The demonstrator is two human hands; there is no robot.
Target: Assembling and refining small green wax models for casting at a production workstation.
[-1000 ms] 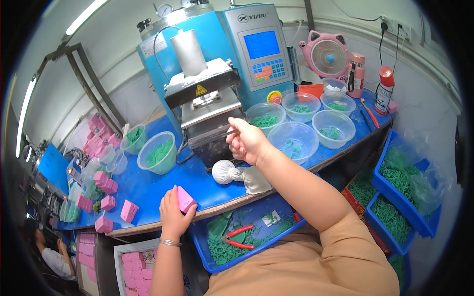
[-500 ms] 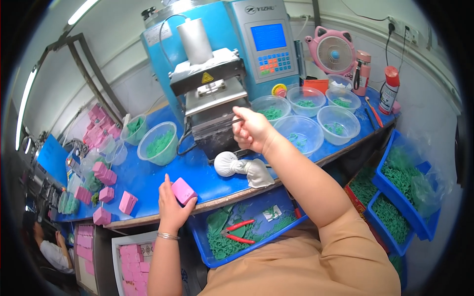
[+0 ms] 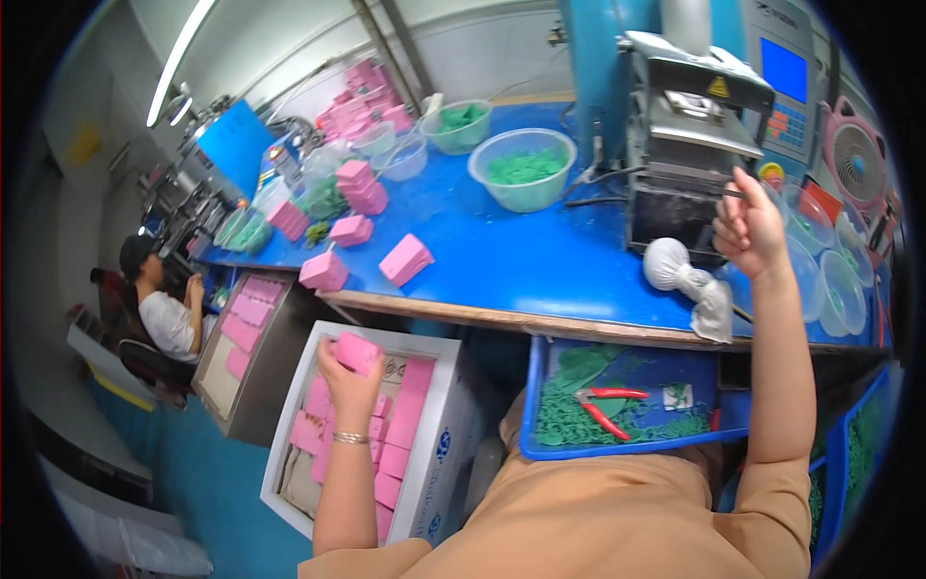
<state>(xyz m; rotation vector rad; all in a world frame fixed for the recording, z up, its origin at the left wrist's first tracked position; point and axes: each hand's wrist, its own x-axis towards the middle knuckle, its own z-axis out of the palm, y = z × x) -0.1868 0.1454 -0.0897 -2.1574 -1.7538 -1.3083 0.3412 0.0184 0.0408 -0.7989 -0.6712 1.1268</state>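
Observation:
Over an open white carton at the lower left, my left hand is closed round a pink block. More pink blocks lie packed in rows inside that carton, partly hidden by my hand and wrist. At the right, my right hand grips a thin dark handle at the side of the heat press. Just left of that hand, a tied white cloth bundle sits on the blue table below the press.
Loose pink blocks and tubs of green pieces stand on the table. A blue tray with green scraps and red-handled pliers is before me. Clear tubs crowd the right. Another person sits at far left.
My view has turned left. My left hand has carried the pink block from the table edge to over the white carton. My right hand stays at the press handle.

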